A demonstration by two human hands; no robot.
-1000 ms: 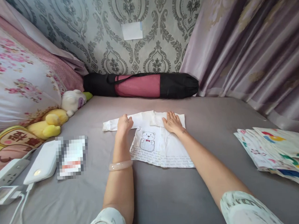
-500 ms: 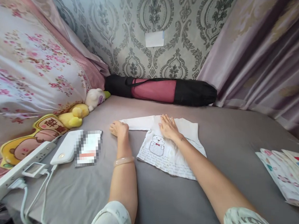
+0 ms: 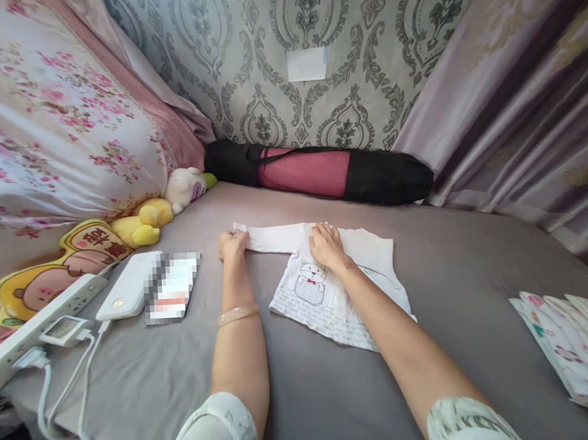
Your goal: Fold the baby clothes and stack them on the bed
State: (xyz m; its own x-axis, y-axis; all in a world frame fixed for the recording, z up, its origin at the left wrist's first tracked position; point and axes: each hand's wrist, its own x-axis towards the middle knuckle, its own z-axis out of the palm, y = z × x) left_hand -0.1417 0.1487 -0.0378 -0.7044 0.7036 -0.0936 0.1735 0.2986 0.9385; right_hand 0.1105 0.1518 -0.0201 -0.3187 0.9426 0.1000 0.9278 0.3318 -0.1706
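A small white long-sleeved shirt [image 3: 323, 310] with a printed bear and rows of writing lies on the grey bed sheet [image 3: 313, 403]. One sleeve stretches out to the left; the other is not seen spread out. At that sleeve's cuff, my left hand [image 3: 233, 245] is closed with its fingers curled on the fabric. My right hand [image 3: 327, 246] rests palm down on the upper part of the shirt near the shoulder, fingers extended and slightly bent. My right forearm covers part of the shirt's right half.
To the left lie a phone [image 3: 173, 289], a white power bank [image 3: 130, 286] and a power strip [image 3: 37, 319] with cables. Plush toys [image 3: 143, 222] line the floral curtain. A long black and pink bag [image 3: 304, 173] lies along the wall. Folded clothes [image 3: 569, 350] sit at the right.
My left hand has shifted slightly up and right, and the cuff now shows above its fingers. My right hand has slid a little left on the shirt, its fingers more bent. The view has tilted slightly.
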